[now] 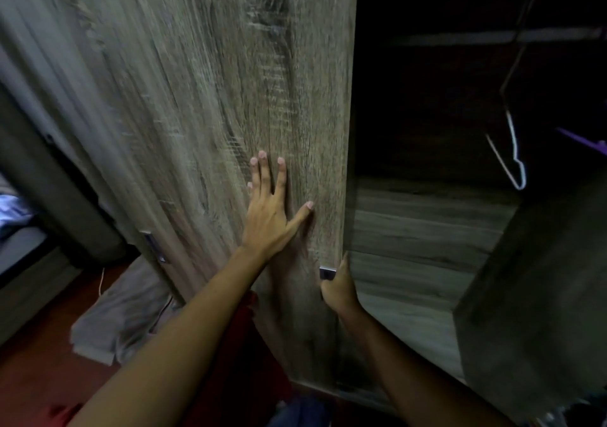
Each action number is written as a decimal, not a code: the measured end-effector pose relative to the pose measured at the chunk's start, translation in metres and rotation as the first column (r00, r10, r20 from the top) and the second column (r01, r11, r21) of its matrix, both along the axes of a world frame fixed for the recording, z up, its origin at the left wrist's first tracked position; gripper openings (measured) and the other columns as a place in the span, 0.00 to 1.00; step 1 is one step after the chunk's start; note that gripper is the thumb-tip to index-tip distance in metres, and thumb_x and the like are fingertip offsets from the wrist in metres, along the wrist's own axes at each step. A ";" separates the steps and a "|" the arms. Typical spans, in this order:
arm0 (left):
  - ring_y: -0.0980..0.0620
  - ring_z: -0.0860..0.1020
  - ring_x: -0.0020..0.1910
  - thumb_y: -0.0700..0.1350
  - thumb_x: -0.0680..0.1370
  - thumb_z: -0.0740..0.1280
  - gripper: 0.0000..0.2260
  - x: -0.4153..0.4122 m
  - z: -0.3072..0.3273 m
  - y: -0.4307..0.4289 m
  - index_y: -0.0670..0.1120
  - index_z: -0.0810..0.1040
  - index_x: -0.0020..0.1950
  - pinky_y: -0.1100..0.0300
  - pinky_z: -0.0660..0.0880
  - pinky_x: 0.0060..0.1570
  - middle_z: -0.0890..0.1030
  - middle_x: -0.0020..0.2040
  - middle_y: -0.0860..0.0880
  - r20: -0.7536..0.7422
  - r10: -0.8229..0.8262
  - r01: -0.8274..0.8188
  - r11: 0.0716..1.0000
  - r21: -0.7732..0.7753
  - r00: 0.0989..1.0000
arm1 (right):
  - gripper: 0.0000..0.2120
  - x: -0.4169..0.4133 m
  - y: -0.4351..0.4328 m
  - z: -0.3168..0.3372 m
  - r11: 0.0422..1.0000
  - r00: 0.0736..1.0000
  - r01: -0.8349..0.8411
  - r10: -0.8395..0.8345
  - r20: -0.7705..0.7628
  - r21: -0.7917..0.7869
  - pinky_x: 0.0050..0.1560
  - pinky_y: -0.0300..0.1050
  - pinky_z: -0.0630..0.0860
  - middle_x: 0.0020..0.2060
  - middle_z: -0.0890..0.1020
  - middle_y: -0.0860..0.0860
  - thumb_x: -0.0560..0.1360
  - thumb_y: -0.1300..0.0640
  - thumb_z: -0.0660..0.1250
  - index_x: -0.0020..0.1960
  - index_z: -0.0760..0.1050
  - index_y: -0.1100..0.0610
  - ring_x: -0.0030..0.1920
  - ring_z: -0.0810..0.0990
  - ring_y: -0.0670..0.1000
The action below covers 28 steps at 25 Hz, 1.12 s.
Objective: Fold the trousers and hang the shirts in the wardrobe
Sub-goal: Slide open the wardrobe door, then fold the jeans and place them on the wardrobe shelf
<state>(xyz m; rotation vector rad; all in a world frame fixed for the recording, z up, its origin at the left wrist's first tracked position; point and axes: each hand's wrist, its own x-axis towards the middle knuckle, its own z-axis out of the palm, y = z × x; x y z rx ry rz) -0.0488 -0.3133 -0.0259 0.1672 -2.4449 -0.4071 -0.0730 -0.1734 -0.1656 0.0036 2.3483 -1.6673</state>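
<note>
Two hands working door [213,98]

Pressing left hand [272,210] flat against door face, fingers straight and spread, holding nothing. Gripping door's right edge with right hand [338,290], just below metal handle [326,273]; thumb pointing up along edge, fingers curling round behind it, out of sight. Facing wardrobe [427,229], its dark inside showing right of door. Hanging inside, below rail [492,36]: white wire hanger [515,164]. Showing at far right: purple item [584,141], too cropped for identifying. Lying on floor [49,344], low left of door: grey cloth [121,311], garment type not discernible.
</note>
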 end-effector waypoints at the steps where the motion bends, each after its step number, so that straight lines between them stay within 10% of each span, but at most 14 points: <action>1: 0.44 0.33 0.79 0.63 0.78 0.63 0.43 0.001 0.000 -0.008 0.48 0.40 0.81 0.34 0.46 0.75 0.32 0.79 0.45 0.001 -0.006 0.006 1.000 -0.005 1.000 | 0.45 0.002 -0.007 0.000 1.000 1.000 -0.003 0.003 0.011 0.012 0.74 0.47 0.59 0.77 0.59 0.60 0.73 0.67 0.68 0.80 0.44 0.58 0.76 0.62 0.59; 13: 0.43 0.33 0.79 0.62 0.78 0.64 0.44 0.000 -0.003 -0.016 0.47 0.41 0.81 0.34 0.44 0.75 0.33 0.80 0.43 0.018 -0.036 0.037 0.999 -0.018 0.999 | 0.44 -0.003 -0.005 -0.005 0.996 0.999 -0.044 0.043 0.011 0.082 0.71 0.43 0.62 0.76 0.63 0.61 0.72 0.70 0.65 0.80 0.45 0.59 0.74 0.65 0.60; 19: 0.46 0.44 0.81 0.58 0.80 0.63 0.38 0.033 -0.055 0.002 0.48 0.46 0.82 0.40 0.51 0.77 0.41 0.82 0.46 0.066 0.044 -0.048 0.997 0.054 0.997 | 0.46 -0.008 0.020 -0.040 0.973 0.980 -0.199 0.195 0.048 0.116 0.68 0.59 0.71 0.74 0.67 0.55 0.69 0.53 0.71 0.80 0.50 0.53 0.72 0.69 0.59; 28: 0.41 0.80 0.54 0.50 0.78 0.66 0.15 0.144 -0.272 0.029 0.44 0.74 0.61 0.51 0.77 0.52 0.81 0.56 0.42 0.722 0.055 -0.348 0.900 0.263 0.690 | 0.25 0.051 0.074 -0.186 0.947 0.842 -0.320 0.289 0.455 -0.009 0.63 0.58 0.76 0.62 0.78 0.54 0.74 0.63 0.68 0.69 0.70 0.56 0.59 0.79 0.55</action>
